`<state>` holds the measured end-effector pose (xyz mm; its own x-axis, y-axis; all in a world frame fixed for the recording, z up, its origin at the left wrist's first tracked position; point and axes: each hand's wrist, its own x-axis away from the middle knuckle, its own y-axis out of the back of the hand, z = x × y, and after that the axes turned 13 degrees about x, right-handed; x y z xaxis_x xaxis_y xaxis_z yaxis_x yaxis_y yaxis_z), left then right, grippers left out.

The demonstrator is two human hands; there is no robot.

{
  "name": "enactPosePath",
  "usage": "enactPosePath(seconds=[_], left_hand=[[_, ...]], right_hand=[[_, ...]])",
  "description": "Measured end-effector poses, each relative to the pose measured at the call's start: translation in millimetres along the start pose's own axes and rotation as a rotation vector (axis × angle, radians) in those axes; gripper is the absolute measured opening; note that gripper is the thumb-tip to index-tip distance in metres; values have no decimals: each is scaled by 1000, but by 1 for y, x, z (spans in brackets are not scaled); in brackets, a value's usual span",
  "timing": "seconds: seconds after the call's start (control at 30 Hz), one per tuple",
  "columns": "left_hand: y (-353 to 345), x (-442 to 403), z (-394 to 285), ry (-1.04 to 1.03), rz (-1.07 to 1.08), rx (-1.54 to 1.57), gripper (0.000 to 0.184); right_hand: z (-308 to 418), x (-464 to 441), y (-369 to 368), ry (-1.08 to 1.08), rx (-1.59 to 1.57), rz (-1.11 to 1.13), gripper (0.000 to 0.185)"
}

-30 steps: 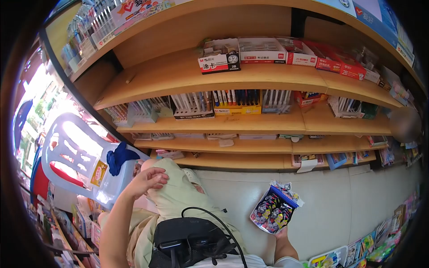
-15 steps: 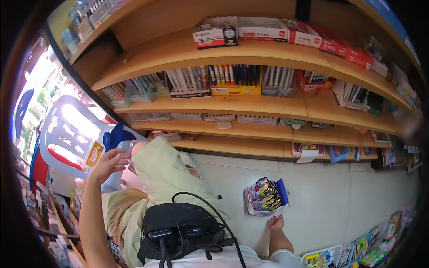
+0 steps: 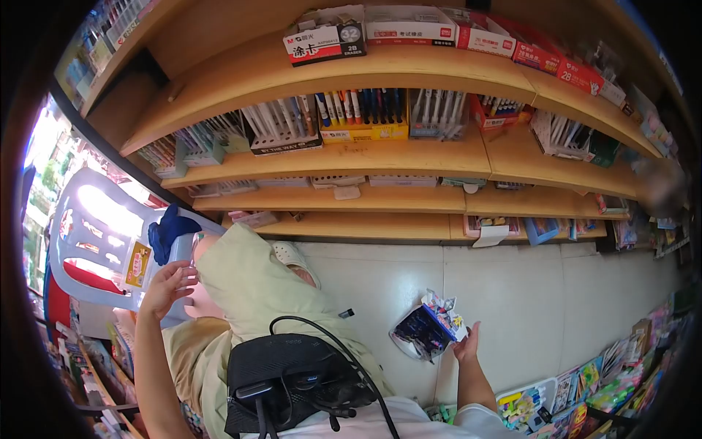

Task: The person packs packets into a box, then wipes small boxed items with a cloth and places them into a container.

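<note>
At the lower right, my right hand grips the right edge of a small display box. A dark blue face of the box shows, and colourful printed packets stick out at its upper right. The box appears tilted above the pale floor; its underside is hidden. On the left, my left hand is beside my bent knee, near the light blue plastic chair. Its fingers are loosely curved and slightly apart, with nothing visible in them. A dark blue cloth lies on the chair just above that hand.
Wooden shelves ahead carry pen boxes and eraser boxes. A black bag with a cable rests on my lap. A white tray of markers and several stationery packs stand at the lower right.
My right hand has taken hold of the display box and turned it, so its dark blue face now shows. The view has shifted slightly; my left hand stays by the knee.
</note>
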<state>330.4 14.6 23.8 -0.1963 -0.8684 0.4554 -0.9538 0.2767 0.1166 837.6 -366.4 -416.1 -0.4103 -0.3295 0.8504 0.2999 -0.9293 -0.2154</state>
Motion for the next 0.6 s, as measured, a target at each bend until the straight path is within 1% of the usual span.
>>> enactPosePath(seconds=[0.03, 0.13, 0.23, 0.33, 0.4, 0.43, 0.47, 0.53, 0.57, 0.6], left_hand=[[0, -2, 2, -2, 3, 1, 38], [3, -6, 7, 1, 11, 2, 37], [6, -7, 13, 11, 13, 11, 36], [12, -6, 19, 17, 7, 22, 35], [16, -6, 22, 25, 0, 25, 34], [17, -6, 24, 30, -11, 30, 34], [18, -5, 24, 33, -21, 34, 34], [20, -7, 28, 44, -32, 39, 34], [24, -8, 32, 50, -35, 41, 35], [26, -9, 34, 58, -39, 41, 35]], right_hand=[[1, 0, -5, 20, 29, 43, 60], [-7, -22, -13, 102, 427, -190, 58], [-7, -42, -3, 60, 333, -219, 55], [-5, -52, 17, 35, 343, -326, 51], [-12, -68, 37, 172, 352, -563, 47], [-8, -49, 29, 239, 354, -683, 45], [-5, -25, 23, 351, 885, -1076, 40], [0, 48, -5, 811, 1138, -936, 34], [-6, 64, -12, 1040, 1255, -842, 32], [-27, 61, -11, 906, 1134, -510, 20]])
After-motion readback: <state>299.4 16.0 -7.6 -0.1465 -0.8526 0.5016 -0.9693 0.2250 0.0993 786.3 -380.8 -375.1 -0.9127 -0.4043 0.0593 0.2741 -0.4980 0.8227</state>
